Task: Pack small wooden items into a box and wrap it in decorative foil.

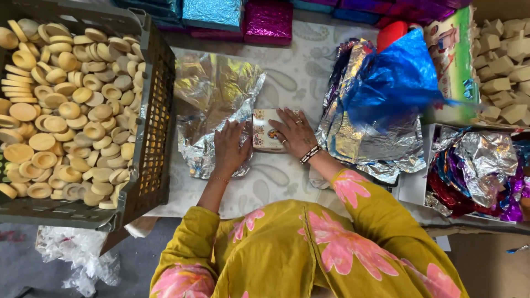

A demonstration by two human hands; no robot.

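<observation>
A small printed cardboard box [264, 130] lies on a crinkled silver foil sheet [212, 91] on the patterned cloth. My right hand [295, 132], with rings and a beaded bracelet, rests flat on the box's right side. My left hand [230, 148] presses palm-down on the foil just left of the box, folding its lower edge. Neither hand grips anything; fingers of both are spread.
A dark plastic crate [157, 83] full of round tan clay cups [61, 105] stands at the left. A pile of silver and blue foil sheets [381, 94] lies to the right. Wrapped shiny boxes [268, 21] line the back. Coloured foil [475, 171] fills a carton at right.
</observation>
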